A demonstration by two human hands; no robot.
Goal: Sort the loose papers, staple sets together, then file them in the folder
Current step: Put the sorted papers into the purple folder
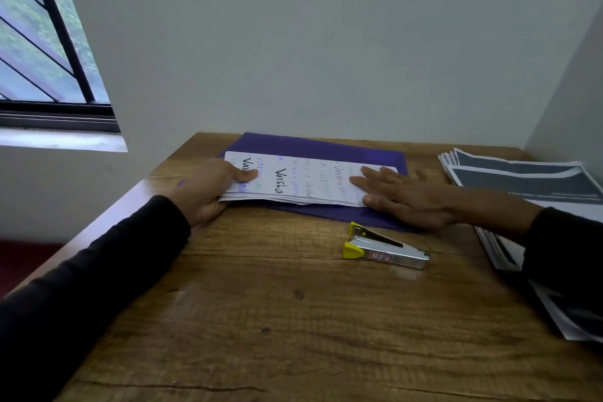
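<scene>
A set of white handwritten papers (303, 181) lies on a purple folder (326, 148) at the back of the wooden table. My left hand (208, 189) grips the set's left end, thumb on top and fingers underneath. Flat on the right end of the set rests my right hand (394, 197), its fingers straight. A silver stapler (385, 246) with yellow ends lies on the table just in front of the folder, untouched.
Fanned stacks of dark printed papers (528, 179) lie along the table's right edge, partly under my right sleeve. The wooden table (293, 320) meets a wall at the back and right. A window (42, 42) is at the left.
</scene>
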